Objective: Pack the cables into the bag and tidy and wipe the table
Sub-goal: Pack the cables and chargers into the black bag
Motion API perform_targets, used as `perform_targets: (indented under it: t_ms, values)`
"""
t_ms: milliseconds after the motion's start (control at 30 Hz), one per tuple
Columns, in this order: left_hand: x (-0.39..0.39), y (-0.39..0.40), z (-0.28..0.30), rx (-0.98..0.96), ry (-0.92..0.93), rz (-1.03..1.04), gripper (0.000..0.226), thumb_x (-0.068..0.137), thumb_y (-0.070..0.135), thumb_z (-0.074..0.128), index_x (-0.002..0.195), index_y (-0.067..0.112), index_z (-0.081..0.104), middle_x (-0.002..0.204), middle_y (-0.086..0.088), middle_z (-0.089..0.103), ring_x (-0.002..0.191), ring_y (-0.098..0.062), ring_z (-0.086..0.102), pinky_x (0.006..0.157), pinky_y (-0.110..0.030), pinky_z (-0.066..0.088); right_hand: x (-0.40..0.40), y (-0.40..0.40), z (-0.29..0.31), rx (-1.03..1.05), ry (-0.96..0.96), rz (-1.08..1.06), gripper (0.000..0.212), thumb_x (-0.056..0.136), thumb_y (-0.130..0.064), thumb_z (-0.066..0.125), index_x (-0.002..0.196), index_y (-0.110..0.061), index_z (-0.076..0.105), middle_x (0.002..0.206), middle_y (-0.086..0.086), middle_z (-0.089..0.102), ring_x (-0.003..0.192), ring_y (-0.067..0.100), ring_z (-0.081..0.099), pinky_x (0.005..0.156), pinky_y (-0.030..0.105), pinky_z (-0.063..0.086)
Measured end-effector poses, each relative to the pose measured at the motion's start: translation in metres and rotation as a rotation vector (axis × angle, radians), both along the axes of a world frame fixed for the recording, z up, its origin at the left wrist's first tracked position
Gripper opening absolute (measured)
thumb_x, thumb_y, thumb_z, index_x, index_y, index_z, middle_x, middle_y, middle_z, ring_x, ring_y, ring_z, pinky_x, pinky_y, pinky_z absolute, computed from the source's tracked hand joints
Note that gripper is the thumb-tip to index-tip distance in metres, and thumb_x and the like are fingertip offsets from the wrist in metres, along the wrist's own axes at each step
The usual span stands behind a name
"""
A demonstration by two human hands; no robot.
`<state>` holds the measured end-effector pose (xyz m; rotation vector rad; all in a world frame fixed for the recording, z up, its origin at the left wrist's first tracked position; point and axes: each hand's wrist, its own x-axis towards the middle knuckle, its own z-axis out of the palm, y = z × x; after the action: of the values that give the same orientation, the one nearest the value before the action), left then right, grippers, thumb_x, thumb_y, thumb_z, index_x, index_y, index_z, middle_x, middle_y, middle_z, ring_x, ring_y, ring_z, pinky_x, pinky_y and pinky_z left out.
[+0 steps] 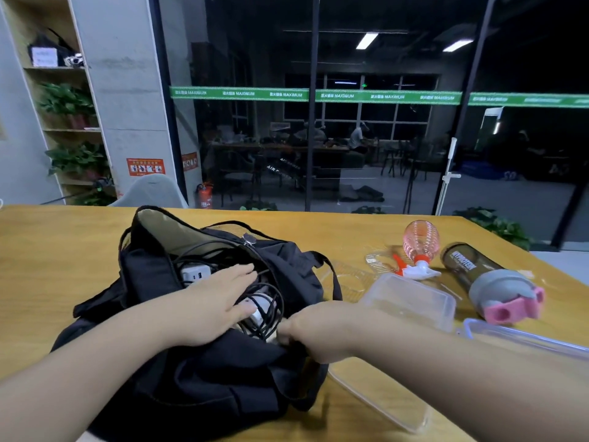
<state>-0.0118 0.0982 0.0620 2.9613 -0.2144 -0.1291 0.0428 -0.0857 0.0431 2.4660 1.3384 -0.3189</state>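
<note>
Both forearms reach over the black bag point(204, 371). Left hand point(210, 304) presses flat, fingers straight, on the cables point(267, 301) inside its mouth; right hand point(314, 333) pinches the bag's edge. Right of it lie a clear box point(411, 301) and bottle point(487, 279).

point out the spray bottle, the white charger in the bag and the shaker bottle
spray bottle point(420, 239), head view, on its pink ribbed body
white charger point(195, 272), head view, on its face with the ports
shaker bottle point(462, 261), head view, on its dark printed side
</note>
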Motion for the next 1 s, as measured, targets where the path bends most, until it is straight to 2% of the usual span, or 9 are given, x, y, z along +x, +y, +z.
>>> perform_targets:
  t_ms: [100,300,400,500,533,667,800,900,1000]
  values:
    - [-0.013,-0.002,0.000,-0.068,0.056,0.014,0.062,0.098,0.041,0.035,0.150,0.025,0.005,0.156,0.014,0.009,0.142,-0.003,0.010,0.112,-0.019,0.011,-0.005,0.001,0.002,0.017,-0.027,-0.006,0.034,0.086,0.002,0.048,0.116,-0.014,0.049,0.094,0.005,0.050,0.079,0.027,0.048,0.053,0.033,0.035]
    - [-0.028,-0.005,-0.004,-0.047,-0.006,-0.001,0.062,0.099,0.039,0.034,0.149,0.030,-0.002,0.154,0.020,0.006,0.141,0.001,0.009,0.111,-0.016,0.011,-0.014,0.004,-0.006,-0.007,-0.068,-0.027,0.041,0.088,0.002,0.048,0.127,-0.011,0.048,0.127,0.008,0.049,0.080,0.022,0.044,0.054,0.033,0.036]
    - [-0.028,-0.005,-0.007,0.001,-0.022,-0.021,0.058,0.100,0.037,0.032,0.149,0.030,0.002,0.155,0.019,0.005,0.141,0.001,0.007,0.112,-0.015,0.008,-0.013,0.006,-0.005,-0.024,-0.112,-0.021,0.037,0.089,-0.001,0.049,0.123,-0.013,0.050,0.122,0.008,0.050,0.083,0.024,0.046,0.054,0.033,0.036]
    - [-0.022,-0.002,-0.010,0.051,-0.020,-0.013,0.053,0.101,0.034,0.031,0.149,0.030,0.009,0.156,0.015,0.010,0.142,-0.001,0.010,0.113,-0.016,0.009,-0.012,0.003,-0.004,0.011,-0.193,-0.019,0.020,0.090,-0.010,0.053,0.109,-0.014,0.054,0.112,0.006,0.054,0.078,0.025,0.048,0.049,0.028,0.034]
    - [-0.019,-0.001,-0.012,0.068,-0.018,-0.007,0.051,0.101,0.034,0.031,0.149,0.030,0.012,0.156,0.012,0.013,0.142,-0.003,0.012,0.113,-0.017,0.012,-0.012,0.001,-0.005,0.049,-0.224,-0.024,0.015,0.089,-0.012,0.054,0.104,-0.012,0.054,0.109,0.007,0.055,0.078,0.027,0.051,0.049,0.028,0.035]
    - [-0.004,0.001,-0.018,0.132,0.029,-0.021,0.044,0.101,0.027,0.030,0.145,0.026,0.026,0.153,0.009,0.025,0.139,-0.011,0.026,0.110,-0.021,0.023,-0.018,-0.010,-0.006,0.291,-0.246,-0.091,0.018,0.088,-0.009,0.053,0.105,-0.011,0.049,0.106,0.008,0.050,0.085,0.033,0.056,0.058,0.035,0.038]
    - [0.012,-0.001,-0.024,0.154,0.137,-0.045,0.046,0.101,0.025,0.032,0.147,0.026,0.026,0.157,0.010,0.007,0.143,-0.014,0.017,0.115,-0.028,0.015,-0.026,-0.013,-0.008,0.576,-0.226,-0.127,0.011,0.088,-0.007,0.049,0.097,-0.012,0.046,0.101,0.008,0.045,0.079,0.034,0.053,0.056,0.036,0.037]
    - [0.014,-0.005,-0.029,0.133,0.174,-0.054,0.047,0.102,0.027,0.031,0.148,0.025,0.024,0.157,0.006,0.007,0.144,-0.015,0.014,0.115,-0.025,0.011,-0.030,-0.009,-0.012,0.770,-0.195,-0.150,0.012,0.087,-0.006,0.048,0.090,-0.016,0.042,0.094,0.003,0.038,0.075,0.033,0.049,0.054,0.035,0.034]
    - [0.011,-0.003,-0.031,0.023,0.171,-0.050,0.046,0.102,0.029,0.030,0.148,0.027,0.024,0.156,0.007,0.013,0.143,-0.011,0.013,0.114,-0.022,0.008,-0.037,0.000,-0.015,0.966,-0.098,-0.190,0.020,0.085,-0.003,0.049,0.085,-0.021,0.039,0.094,0.000,0.036,0.080,0.031,0.048,0.065,0.040,0.040]
